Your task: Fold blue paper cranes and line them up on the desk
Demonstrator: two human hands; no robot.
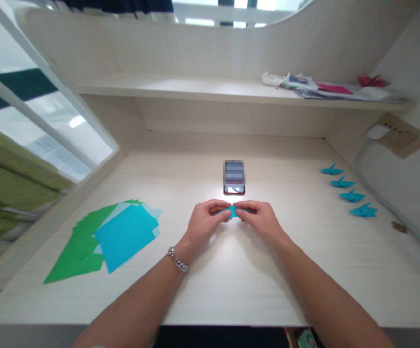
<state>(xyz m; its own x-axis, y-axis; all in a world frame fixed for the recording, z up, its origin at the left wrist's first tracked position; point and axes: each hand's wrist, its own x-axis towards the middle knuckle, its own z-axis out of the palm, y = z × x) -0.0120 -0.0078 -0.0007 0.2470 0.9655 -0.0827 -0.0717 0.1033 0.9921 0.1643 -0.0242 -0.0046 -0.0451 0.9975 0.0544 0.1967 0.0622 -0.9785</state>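
Observation:
Between my two hands is a small piece of folded blue paper point(233, 211), held just above or on the desk. My left hand point(210, 212), with a chain bracelet point(178, 259) at the wrist, pinches its left side between thumb and fingers. On the opposite side my right hand point(258, 215) pinches it the same way. The fingers cover much of the paper, so its full shape is hidden. Just beyond the hands lies a phone point(234, 187) with its screen lit.
Blue paper sheets point(128, 237) overlap green sheets point(75, 256) on the desk's left. Several folded blue paper cranes point(353, 195) line the right side. A white cable point(369, 186) runs from a wall socket point(405, 135). Above, a shelf point(181, 89) holds papers point(333, 89).

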